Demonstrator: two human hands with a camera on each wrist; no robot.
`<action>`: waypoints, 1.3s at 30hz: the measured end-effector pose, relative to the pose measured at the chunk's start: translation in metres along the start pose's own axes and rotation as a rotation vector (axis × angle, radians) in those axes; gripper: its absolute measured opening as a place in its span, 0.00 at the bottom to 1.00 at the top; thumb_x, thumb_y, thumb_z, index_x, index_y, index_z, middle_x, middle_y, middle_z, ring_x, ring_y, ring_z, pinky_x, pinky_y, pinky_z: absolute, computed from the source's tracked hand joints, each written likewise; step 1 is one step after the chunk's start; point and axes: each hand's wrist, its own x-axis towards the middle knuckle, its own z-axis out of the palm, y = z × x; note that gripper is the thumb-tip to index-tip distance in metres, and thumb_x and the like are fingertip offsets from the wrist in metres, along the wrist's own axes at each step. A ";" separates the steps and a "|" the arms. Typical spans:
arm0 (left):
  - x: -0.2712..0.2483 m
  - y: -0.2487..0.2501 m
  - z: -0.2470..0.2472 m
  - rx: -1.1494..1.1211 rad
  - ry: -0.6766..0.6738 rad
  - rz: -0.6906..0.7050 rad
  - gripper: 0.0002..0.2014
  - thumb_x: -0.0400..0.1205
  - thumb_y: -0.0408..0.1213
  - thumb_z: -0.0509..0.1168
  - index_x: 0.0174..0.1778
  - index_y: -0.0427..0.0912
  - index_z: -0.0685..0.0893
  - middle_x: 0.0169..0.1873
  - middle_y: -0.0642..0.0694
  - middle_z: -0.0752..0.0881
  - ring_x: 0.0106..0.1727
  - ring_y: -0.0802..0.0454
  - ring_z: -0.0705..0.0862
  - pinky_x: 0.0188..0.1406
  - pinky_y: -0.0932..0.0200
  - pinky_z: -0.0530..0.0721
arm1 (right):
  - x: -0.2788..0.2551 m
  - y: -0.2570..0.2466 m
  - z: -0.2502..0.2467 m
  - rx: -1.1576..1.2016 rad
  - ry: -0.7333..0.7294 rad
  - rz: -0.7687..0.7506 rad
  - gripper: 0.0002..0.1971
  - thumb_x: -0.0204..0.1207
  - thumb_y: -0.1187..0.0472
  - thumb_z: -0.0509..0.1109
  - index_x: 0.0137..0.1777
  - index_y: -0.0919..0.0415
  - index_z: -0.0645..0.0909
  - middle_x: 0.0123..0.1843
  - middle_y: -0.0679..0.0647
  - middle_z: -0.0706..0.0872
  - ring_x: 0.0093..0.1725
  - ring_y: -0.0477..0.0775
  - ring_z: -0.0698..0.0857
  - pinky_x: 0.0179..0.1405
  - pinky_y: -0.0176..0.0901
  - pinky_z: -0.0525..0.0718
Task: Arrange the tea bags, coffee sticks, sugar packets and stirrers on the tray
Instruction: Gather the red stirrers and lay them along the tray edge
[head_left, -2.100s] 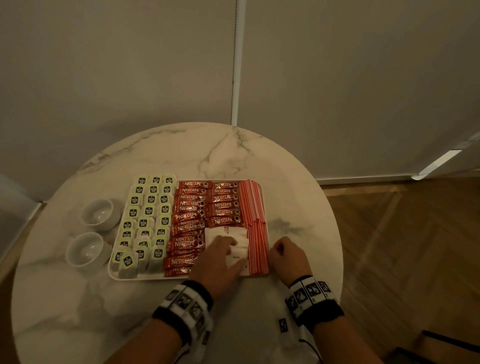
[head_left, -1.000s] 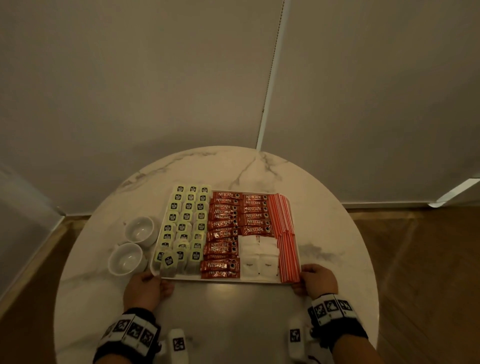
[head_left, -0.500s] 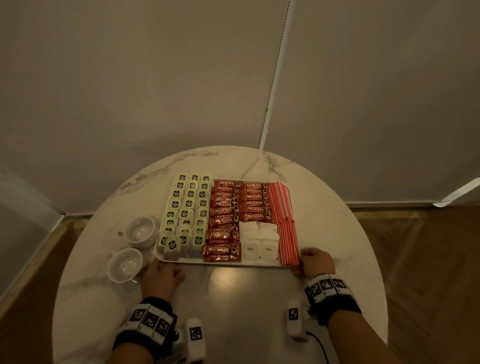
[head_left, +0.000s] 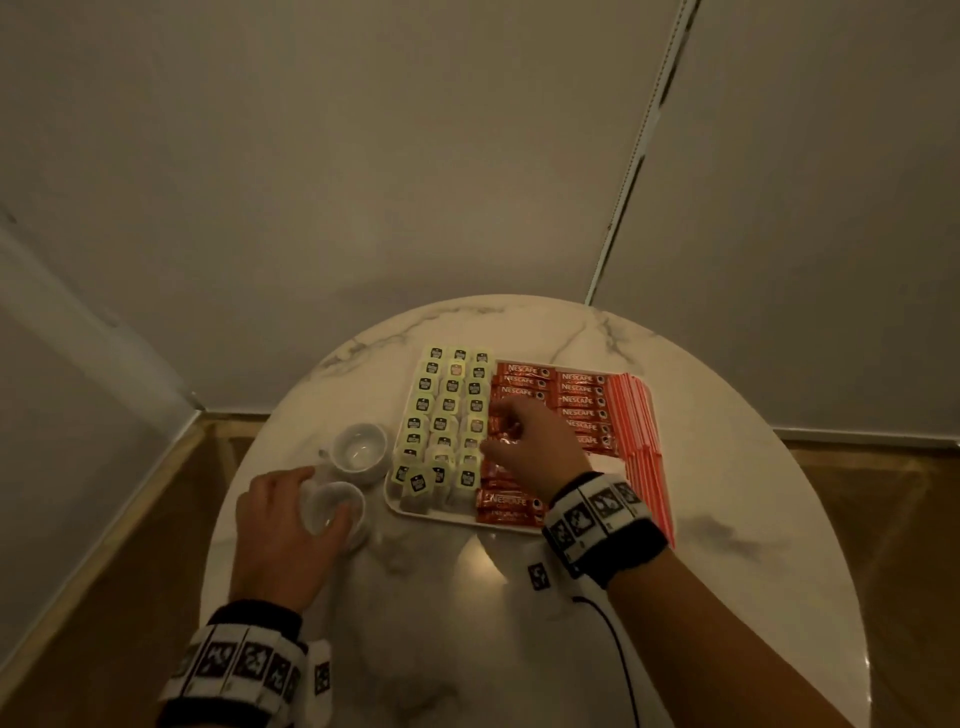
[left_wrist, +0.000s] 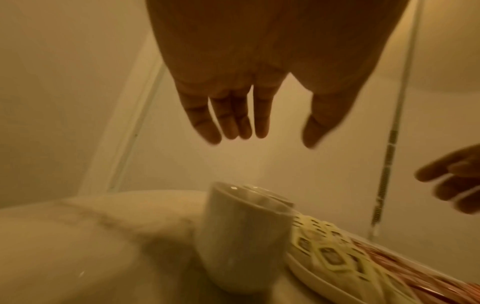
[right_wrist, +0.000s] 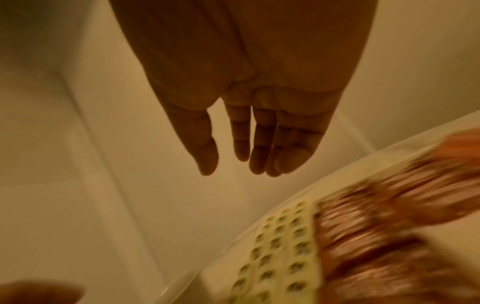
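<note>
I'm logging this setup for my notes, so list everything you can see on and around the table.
Table: one, round, white marble, against the wall.
Tray: one, white, at the table's middle.
Tea bags: many, pale green with dark labels, three columns on the tray's left.
Coffee sticks: many, red, two columns mid-tray.
Stirrers: many, red-and-white wrapped, along the tray's right edge.
Sugar packets: none in sight; the right hand hides part of the tray.
Cups: two, white, left of the tray, far cup and near cup.
Floor: brown wood.
Left hand: fingers straight, over the near cup.
Right hand: empty, over the coffee sticks.
</note>
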 end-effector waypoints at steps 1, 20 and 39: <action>0.006 -0.009 0.000 0.018 -0.055 -0.027 0.32 0.71 0.47 0.77 0.69 0.48 0.73 0.66 0.45 0.73 0.67 0.46 0.69 0.65 0.50 0.69 | 0.008 -0.011 0.016 -0.013 -0.046 -0.047 0.25 0.72 0.55 0.76 0.69 0.53 0.76 0.59 0.48 0.82 0.55 0.44 0.79 0.59 0.42 0.82; 0.039 -0.039 0.013 0.174 -0.427 0.076 0.47 0.67 0.65 0.72 0.79 0.51 0.62 0.77 0.55 0.63 0.74 0.54 0.66 0.73 0.60 0.68 | 0.105 -0.049 0.155 -0.425 -0.301 -0.277 0.40 0.66 0.43 0.78 0.75 0.55 0.67 0.70 0.55 0.73 0.67 0.60 0.74 0.66 0.57 0.75; 0.043 -0.045 0.012 0.127 -0.499 0.137 0.50 0.69 0.62 0.73 0.81 0.58 0.52 0.80 0.58 0.58 0.78 0.59 0.64 0.74 0.64 0.66 | 0.172 -0.046 0.134 -0.374 -0.231 -0.168 0.42 0.70 0.44 0.75 0.80 0.53 0.60 0.77 0.55 0.67 0.74 0.61 0.70 0.72 0.59 0.70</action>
